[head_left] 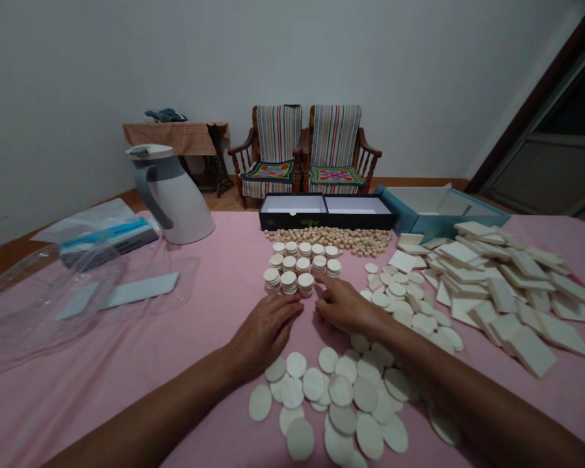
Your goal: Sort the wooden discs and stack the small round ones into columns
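Observation:
Rows of stacked round wooden discs [288, 282] stand in the middle of the pink-covered table. My left hand [266, 328] lies at the near side of the front row, fingers stretched out, their tips at the base of the front stacks. To the right of that row is my right hand [346, 304]; its index finger reaches toward the stacks, while the other fingers curl in. No disc shows in either hand. Loose round discs [341, 390] lie scattered between my forearms, and more loose discs [404, 292] form a pile beyond my right wrist.
Square wooden tiles [497, 273] are heaped at the right. Behind the stacks lie small wooden beads [331, 238], a black two-part box [322, 222] and a blue box [429, 224]. A white jug [185, 201], a blue packet [110, 242] and clear plastic trays [34, 312] occupy the left.

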`<action>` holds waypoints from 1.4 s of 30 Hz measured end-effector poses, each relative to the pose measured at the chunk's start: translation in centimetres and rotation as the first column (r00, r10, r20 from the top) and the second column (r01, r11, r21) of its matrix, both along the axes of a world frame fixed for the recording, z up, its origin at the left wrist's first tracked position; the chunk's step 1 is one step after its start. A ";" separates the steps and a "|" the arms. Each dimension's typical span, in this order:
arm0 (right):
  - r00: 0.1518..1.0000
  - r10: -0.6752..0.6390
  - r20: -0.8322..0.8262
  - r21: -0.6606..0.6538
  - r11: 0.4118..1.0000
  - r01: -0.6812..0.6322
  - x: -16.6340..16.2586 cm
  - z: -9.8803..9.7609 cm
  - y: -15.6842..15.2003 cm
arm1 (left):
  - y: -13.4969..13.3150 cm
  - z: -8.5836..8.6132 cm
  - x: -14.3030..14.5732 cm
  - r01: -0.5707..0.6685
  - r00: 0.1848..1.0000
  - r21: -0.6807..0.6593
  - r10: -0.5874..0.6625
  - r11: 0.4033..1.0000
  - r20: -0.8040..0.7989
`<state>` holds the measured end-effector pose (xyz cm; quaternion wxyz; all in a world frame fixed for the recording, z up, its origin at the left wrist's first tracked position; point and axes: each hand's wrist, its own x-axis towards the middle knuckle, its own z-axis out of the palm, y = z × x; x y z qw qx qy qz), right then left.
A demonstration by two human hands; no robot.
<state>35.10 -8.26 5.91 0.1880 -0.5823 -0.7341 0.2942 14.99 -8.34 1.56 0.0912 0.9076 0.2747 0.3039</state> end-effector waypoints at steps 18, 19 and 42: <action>0.856 -0.021 0.517 0.201 0.975 -0.097 2.6 -0.5 -2.1 | -0.2 0.2 -0.4 0.015 0.999 -0.026 -0.016 1.000 -0.045; 0.871 -0.007 0.491 0.197 0.975 -0.103 2.6 -0.5 -2.3 | -0.2 0.2 -0.4 0.014 0.999 -0.032 -0.016 0.999 -0.049; 0.880 -0.152 0.451 0.262 0.965 0.032 2.4 -0.4 -1.9 | -0.2 0.0 -0.6 0.031 0.999 -0.023 -0.031 0.999 -0.033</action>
